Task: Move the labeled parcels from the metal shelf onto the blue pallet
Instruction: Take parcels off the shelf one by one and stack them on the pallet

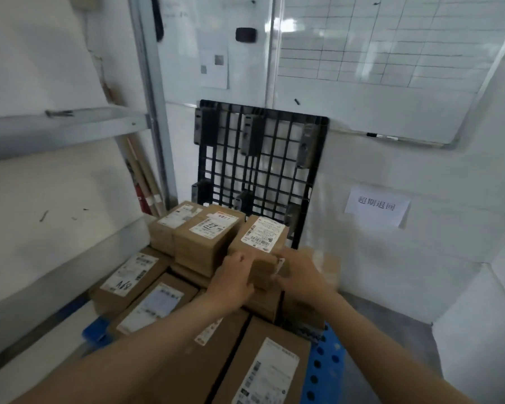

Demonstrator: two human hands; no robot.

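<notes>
Item: labeled parcel (263, 237), brown carton, white label facing up. Location: top of the stacked parcels (155, 301) on the blue pallet (325, 360), just beside two other top cartons (204, 237). Left hand (233, 279) gripped its near left side, fingers curled; right hand (301, 275) gripped its near right corner. Black pallet (257, 170) leaned against the wall behind; metal shelf (64, 126) stood at left

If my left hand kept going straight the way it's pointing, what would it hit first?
Your left hand already grips the labeled parcel, which lies right in its line, so that comes first. Beyond it probably stands the upright black pallet, though depth is unclear.
</notes>
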